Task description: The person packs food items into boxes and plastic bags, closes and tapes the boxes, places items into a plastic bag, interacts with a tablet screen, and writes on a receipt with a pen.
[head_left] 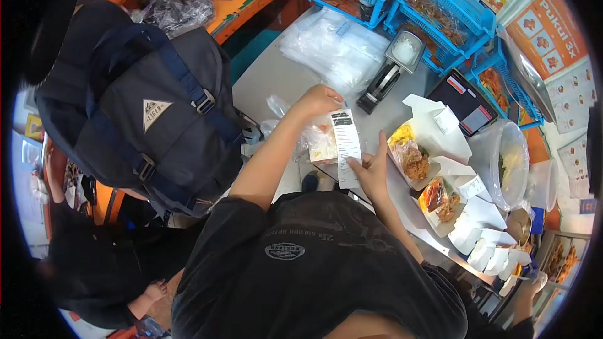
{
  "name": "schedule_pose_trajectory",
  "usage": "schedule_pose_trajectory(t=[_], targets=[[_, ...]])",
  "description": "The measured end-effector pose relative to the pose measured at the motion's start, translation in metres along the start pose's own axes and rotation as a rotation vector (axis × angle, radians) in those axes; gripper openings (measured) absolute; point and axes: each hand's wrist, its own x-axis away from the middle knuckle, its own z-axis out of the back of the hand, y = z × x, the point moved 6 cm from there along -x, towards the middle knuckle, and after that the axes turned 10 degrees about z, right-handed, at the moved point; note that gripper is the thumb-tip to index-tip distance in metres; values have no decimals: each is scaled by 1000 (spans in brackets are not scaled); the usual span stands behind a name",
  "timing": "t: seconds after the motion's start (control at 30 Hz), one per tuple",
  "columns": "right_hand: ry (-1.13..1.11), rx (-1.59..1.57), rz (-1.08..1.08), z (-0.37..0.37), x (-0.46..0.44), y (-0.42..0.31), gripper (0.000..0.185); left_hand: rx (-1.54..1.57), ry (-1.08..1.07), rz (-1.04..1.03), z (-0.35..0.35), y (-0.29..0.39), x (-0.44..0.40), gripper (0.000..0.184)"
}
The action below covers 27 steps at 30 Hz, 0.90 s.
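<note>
Between my two hands hangs a long white printed receipt (347, 144). My left hand (319, 102) is closed at its top end, beside a clear plastic bag (276, 110). Behind the receipt, a box with food (321, 144) shows inside the plastic. My right hand (375, 172) touches the receipt's lower edge with the thumb, its index finger pointing up. To its right, an open white box (440, 132) holds fried chicken and something yellow. Nearer me lies a second open box (443, 204) with chicken and a red packet.
A dark backpack (151, 113) stands at the left. Plastic bags (333, 44), a tape dispenser (380, 88), blue racks (433, 19), a dark tablet (461, 103) and a clear tub (499, 163) surround the grey table (260, 81). Other people are at lower left and lower right.
</note>
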Motion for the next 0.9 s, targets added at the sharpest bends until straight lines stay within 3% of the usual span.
schedule_pose_trajectory(t=[0.07, 0.17, 0.27, 0.37, 0.4, 0.5, 0.6, 0.7, 0.8, 0.9], targets=[[20, -4, -8, 1, 1, 0, 99, 308, -248, 58, -14, -19, -16, 41], [3, -6, -23, 0, 4, 2, 99, 236, -291, 162, -13, -6, 3, 44], [-18, 51, -23, -2, 4, -1, 97, -601, -568, -137, -34, -41, -46, 42], [-29, 33, 40, 2, 1, 0, 92, -595, 279, -22, 11, -4, -20, 29], [-42, 23, 52, 5, 3, -2, 90, -525, 695, -252, 25, 20, 13, 26], [-39, -97, 46, 14, 4, -10, 85, -146, 279, -333, 31, 43, 64, 24], [-25, -183, 32, 12, 8, -37, 82, 137, -7, -334, 2, 34, 90, 25], [-46, -185, 73, 11, 7, -43, 80, 67, -44, -382, -9, 28, 88, 30], [-104, -134, 6, 9, 10, -40, 80, -556, 288, -1043, -21, 39, 89, 37], [-115, -163, 32, 4, 15, -28, 84, -561, 176, -757, -29, 37, 69, 41]])
